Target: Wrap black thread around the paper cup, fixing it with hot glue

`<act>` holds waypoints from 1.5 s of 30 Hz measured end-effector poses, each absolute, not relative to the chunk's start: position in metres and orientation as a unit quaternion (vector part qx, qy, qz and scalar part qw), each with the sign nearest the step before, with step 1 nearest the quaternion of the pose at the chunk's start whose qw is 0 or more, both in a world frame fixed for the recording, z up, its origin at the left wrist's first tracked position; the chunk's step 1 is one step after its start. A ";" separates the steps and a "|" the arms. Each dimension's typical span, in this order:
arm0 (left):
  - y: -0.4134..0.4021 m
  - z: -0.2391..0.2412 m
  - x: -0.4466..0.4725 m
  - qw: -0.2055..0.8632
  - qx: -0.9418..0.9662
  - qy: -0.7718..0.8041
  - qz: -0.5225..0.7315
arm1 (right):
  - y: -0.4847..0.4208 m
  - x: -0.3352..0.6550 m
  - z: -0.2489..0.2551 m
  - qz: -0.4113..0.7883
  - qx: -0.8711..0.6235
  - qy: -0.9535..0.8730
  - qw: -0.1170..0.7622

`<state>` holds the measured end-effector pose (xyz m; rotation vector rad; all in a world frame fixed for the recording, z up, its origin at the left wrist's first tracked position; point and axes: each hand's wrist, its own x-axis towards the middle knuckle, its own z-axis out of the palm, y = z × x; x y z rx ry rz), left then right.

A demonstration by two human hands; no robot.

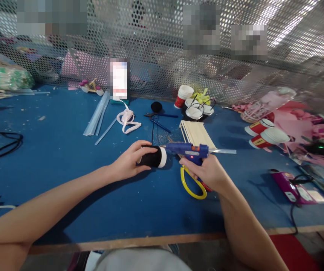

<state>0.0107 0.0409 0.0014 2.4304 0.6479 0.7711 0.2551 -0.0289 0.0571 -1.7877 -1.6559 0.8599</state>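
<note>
My left hand (133, 160) is closed around a paper cup (152, 157) that lies on its side, mostly wrapped in black yarn, with a white band bare at its right end. A strand of that yarn runs back to a black ball (156, 107). My right hand (205, 171) grips a blue glue gun (188, 149), its small red light lit and a clear glue stick jutting from the rear. The nozzle tip points left and meets or nearly meets the cup's rim area. Under the right hand lie yellow-handled scissors (193, 184), partly covered.
Blue-handled pliers (160, 119), white ribbon (128, 118) and clear glue sticks (97, 114) lie farther back. Wooden sticks (198, 133) sit behind the glue gun. Paper cups (266, 135) and pink material are at right, near a purple box (289, 186). A perforated metal screen (156, 49) borders the table's back.
</note>
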 end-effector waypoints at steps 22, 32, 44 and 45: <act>0.045 -0.002 0.013 0.338 0.823 0.273 0.366 | 0.040 0.321 0.040 -0.041 -0.836 -0.526 0.151; 0.037 0.006 0.014 0.315 0.851 0.231 0.351 | 0.020 0.249 0.063 0.183 -0.613 -0.711 0.292; 0.029 0.009 0.015 0.284 0.900 0.169 0.284 | 0.020 0.206 0.052 0.473 -0.490 -0.650 0.336; 0.028 0.008 0.015 0.288 0.900 0.166 0.282 | 0.019 0.207 0.052 0.470 -0.490 -0.649 0.342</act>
